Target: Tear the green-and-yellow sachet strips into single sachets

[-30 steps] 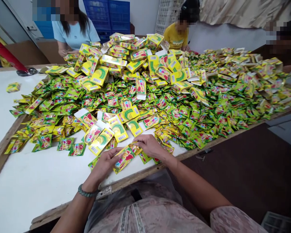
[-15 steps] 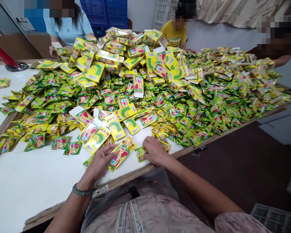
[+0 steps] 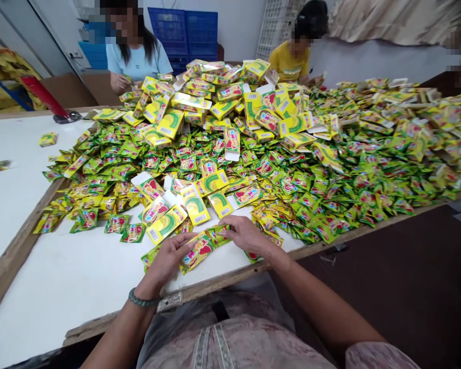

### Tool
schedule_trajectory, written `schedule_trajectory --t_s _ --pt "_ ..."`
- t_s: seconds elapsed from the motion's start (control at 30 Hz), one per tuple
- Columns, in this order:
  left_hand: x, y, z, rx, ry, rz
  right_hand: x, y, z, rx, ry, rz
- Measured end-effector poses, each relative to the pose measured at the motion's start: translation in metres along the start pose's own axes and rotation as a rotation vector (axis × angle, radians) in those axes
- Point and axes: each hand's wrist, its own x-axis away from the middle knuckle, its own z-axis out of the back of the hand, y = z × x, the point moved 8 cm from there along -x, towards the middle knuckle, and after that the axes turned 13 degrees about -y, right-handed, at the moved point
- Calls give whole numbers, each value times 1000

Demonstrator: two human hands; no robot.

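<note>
My left hand [image 3: 168,258] grips a small yellow carton [image 3: 197,251] with red fruit print, lying near the table's front edge. My right hand [image 3: 246,234] pinches a green sachet [image 3: 218,234] at the carton's open end, fingers closed on it. Several more sachets lie under and beside my right hand. Flat yellow cartons [image 3: 172,215] lie just beyond my hands. A big heap of green sachets [image 3: 292,169] covers the white table [image 3: 61,277].
Two people sit at the far side, one in a light blue shirt [image 3: 138,61], one in yellow [image 3: 292,61]. A third person is at the far right edge. Blue crates [image 3: 184,31] stand behind. A brown floor lies right of the table.
My right hand has gone from the table edge, where it touched a loose sachet, back up to the carton's end with a sachet. The camera has shifted a little right.
</note>
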Motion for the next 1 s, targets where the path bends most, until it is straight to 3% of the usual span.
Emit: schedule_trajectory --t_s 0.23,0.37,0.47,0.83,1.0 --pt "-1 3 -4 -52 -2 -12 -18 -3 -14 -27 -87 -74" --pt "1 4 6 -30 127 -34 -18 3 -13 -250 57 -99" --pt "2 4 8 -15 156 -39 -13 6 -15 -331 126 -119" --pt "1 4 7 38 107 -32 -14 -26 -38 -391 -63 -35" --pt "13 2 13 93 162 -10 -27 -39 -58 -478 -156 -13"
